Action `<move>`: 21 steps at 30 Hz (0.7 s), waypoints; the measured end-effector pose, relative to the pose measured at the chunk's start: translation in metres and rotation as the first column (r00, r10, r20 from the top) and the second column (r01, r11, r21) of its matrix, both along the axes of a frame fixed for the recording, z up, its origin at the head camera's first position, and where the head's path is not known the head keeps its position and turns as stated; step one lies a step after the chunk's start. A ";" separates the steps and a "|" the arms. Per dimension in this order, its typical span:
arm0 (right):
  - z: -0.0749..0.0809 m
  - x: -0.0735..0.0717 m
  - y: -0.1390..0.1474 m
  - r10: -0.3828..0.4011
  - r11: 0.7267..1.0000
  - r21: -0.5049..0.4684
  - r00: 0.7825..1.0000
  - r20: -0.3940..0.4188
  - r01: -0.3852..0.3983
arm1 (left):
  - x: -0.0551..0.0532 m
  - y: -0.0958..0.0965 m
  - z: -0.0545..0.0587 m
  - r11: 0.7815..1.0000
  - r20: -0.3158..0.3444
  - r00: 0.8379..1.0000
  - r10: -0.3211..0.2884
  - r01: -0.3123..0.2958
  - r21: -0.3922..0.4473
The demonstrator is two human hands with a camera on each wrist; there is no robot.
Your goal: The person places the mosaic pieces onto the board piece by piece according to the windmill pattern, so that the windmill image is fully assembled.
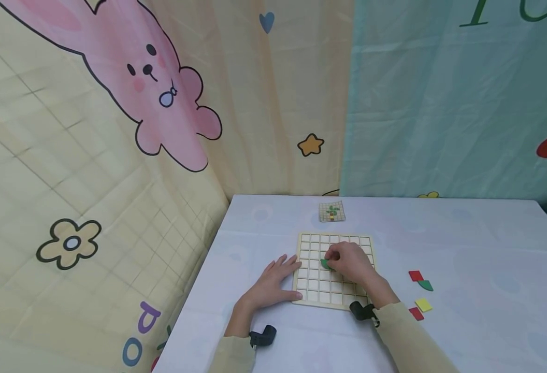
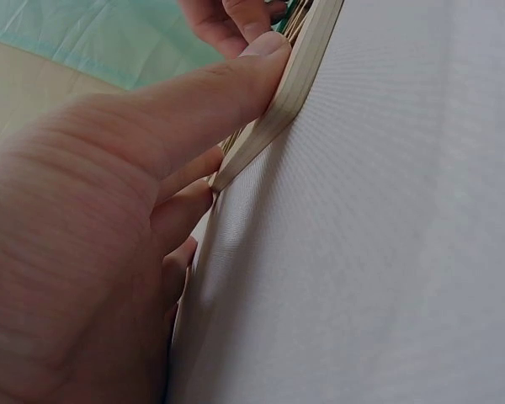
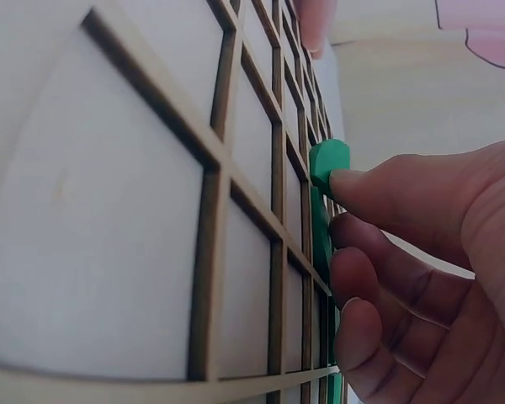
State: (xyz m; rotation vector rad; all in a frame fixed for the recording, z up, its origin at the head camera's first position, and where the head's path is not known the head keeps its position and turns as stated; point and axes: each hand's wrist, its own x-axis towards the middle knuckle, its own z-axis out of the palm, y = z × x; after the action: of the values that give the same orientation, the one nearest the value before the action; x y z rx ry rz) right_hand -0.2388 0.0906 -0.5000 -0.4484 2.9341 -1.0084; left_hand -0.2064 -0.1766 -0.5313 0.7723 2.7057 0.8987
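Note:
A wooden grid board (image 1: 314, 284) lies on the table in front of the person. The left hand (image 1: 273, 284) rests at its left side with fingers spread; in the left wrist view the thumb (image 2: 227, 93) lies on the board's edge. Over the middle of the board, the right hand (image 1: 351, 263) pinches a green piece (image 3: 328, 162) between thumb and fingers. Close under those fingers, the right wrist view shows another green piece (image 3: 321, 231) at the grid, and more green lower down. The right hand hides part of the board in the head view.
Right of the board lie a red piece (image 1: 415, 275), a green leaf-shaped piece (image 1: 425, 285), a yellow square (image 1: 423, 304) and another red piece (image 1: 416, 313). Behind the board is a small card (image 1: 325, 214) with a plant-like pattern on a grid. Printed curtains hang behind the table.

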 end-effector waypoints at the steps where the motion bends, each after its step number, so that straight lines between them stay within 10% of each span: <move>1: -0.001 0.000 0.000 0.000 1.000 0.004 1.000 -0.005 0.000 | 0.000 0.000 0.000 1.000 -0.001 1.000 0.001 -0.001 0.001; 21: 0.001 0.001 -0.003 -0.021 0.999 0.050 1.000 0.020 0.020 | 0.001 0.001 0.000 1.000 0.005 1.000 0.002 -0.002 0.004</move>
State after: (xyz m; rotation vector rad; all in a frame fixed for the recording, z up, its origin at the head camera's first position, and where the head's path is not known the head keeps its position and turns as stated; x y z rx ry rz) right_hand -0.2379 0.0876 -0.4987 -0.4056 2.9443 -0.9337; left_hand -0.2058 -0.1761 -0.5311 0.7672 2.7024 0.9050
